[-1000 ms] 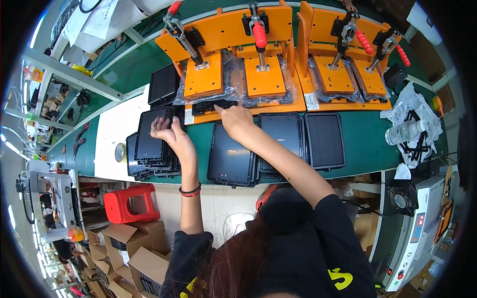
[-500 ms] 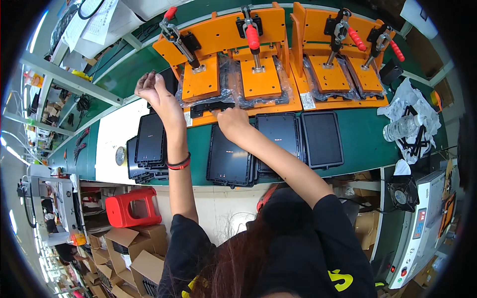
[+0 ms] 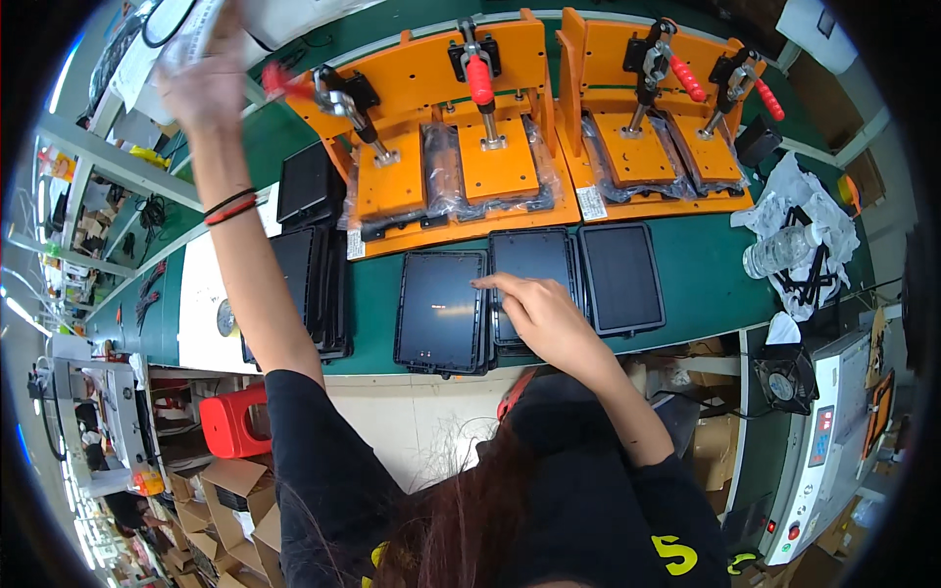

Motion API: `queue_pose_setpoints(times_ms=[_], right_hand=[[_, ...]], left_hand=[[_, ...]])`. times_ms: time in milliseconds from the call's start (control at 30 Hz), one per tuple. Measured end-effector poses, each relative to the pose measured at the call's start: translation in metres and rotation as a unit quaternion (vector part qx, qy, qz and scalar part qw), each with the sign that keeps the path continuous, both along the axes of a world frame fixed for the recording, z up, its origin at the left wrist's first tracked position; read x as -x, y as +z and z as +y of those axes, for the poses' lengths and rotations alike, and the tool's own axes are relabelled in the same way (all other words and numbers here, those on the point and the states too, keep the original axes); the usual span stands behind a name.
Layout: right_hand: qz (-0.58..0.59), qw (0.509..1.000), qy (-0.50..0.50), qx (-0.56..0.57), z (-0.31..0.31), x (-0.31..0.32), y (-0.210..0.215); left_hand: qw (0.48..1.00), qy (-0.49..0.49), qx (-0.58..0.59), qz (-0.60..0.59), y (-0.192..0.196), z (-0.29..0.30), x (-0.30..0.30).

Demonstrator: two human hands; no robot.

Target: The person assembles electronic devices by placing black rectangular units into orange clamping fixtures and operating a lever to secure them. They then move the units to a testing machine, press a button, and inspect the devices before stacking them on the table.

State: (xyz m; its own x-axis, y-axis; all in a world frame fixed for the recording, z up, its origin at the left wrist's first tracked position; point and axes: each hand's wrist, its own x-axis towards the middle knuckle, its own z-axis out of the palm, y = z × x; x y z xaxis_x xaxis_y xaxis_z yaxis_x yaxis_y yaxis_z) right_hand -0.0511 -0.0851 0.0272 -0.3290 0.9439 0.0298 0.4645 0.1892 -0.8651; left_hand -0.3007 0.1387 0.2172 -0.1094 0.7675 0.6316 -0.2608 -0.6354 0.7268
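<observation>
My left hand [image 3: 204,90] is raised at the upper left, smeared by motion, beside loose white papers and left of a toggle clamp's red handle [image 3: 284,84]. Whether its fingers are spread or closed does not show. That clamp presses an orange plate [image 3: 390,191] on the leftmost fixture station. My right hand [image 3: 541,309] hovers over or rests on flat black panels, index finger stretched out, nothing visible in it. Its fingertip is at the right edge of one black panel [image 3: 441,306]; another black panel [image 3: 529,257] lies partly under the hand.
Further black panels [image 3: 621,277] line the green bench [image 3: 377,338], with a stack [image 3: 312,269] at left. A second orange fixture [image 3: 642,147] holds two more clamps. At right lie a plastic bottle [image 3: 776,257] and white wrapping [image 3: 784,196]. A red stool [image 3: 230,423] stands below.
My left hand has moved up and left, away from the leftmost clamp's front. That clamp's handle has swung down to the left. My right hand has drawn back from the fixture's edge to the panels.
</observation>
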Motion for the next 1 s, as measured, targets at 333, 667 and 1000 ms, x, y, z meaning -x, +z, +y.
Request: queue_pose_setpoints(times_ms=[333,667,1000], right_hand=[[0.078,0.996,0.033,-0.034,-0.012,0.023,-0.031],[0.076,0.996,-0.029,0.044,-0.035,-0.061,-0.035],[0.095,0.992,-0.02,0.076,-0.076,-0.067,-0.049]], left_hand=[[0.79,-0.066,-0.082,0.604,-0.156,-0.001,-0.046],[0.774,0.135,-0.305,0.538,-0.065,-0.086,-0.062],[0.649,0.205,-0.157,0.716,-0.093,-0.019,-0.048]])
